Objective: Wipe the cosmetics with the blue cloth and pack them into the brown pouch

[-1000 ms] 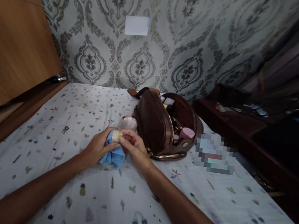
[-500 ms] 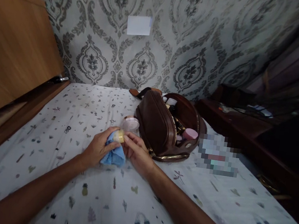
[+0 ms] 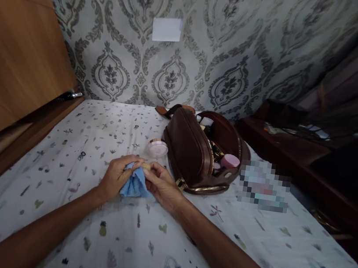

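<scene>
Pressed against a small yellow container, a crumpled blue cloth sits in my left hand, whose fingers are closed on it. My right hand pinches the container's right side between thumb and fingers. Most of the container is hidden by the cloth and fingers, so its exact kind is unclear. Just beyond the hands lies a round pale pink compact. To the right stands a brown toiletry bag, unzipped, with a pink-lidded jar and other small items inside.
A white sheet with small prints covers the surface. A blurred-out packet lies right of the bag. Wooden furniture borders the left, a dark wooden ledge the right. Patterned wallpaper rises behind.
The cloth and left fingers have shifted over the yellow container, covering more of it. Both hands stay close together in nearly the same place. The view has shifted slightly.
</scene>
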